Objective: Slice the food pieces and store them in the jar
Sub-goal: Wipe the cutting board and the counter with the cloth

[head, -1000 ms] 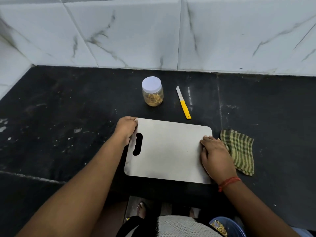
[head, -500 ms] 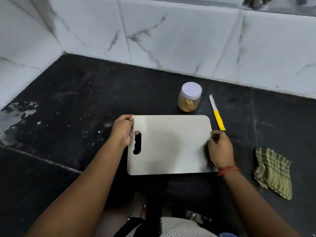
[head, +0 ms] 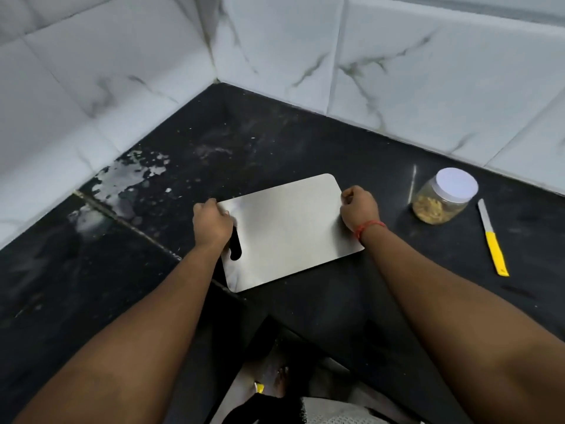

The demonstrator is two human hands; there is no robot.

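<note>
A steel cutting board (head: pixel 287 231) with a handle slot lies on the black counter (head: pixel 275 142), carried between both hands. My left hand (head: pixel 212 223) grips its left edge by the slot. My right hand (head: pixel 359 208) grips its right edge, fingers curled over it. To the right stands a clear jar (head: pixel 443 198) with a white lid and yellowish food pieces inside. A knife (head: pixel 492 238) with a yellow handle lies right of the jar, blade pointing away from me.
White marble-patterned wall tiles (head: pixel 128 71) meet in a corner behind the counter. White stains (head: pixel 131 175) mark the counter at the left. The counter's front edge runs below the board, with the floor and a foot (head: pixel 281 381) beneath.
The board has been shifted left along the counter, away from the jar and knife, and turned a little. My view swung left; the green checked cloth has dropped out of sight.
</note>
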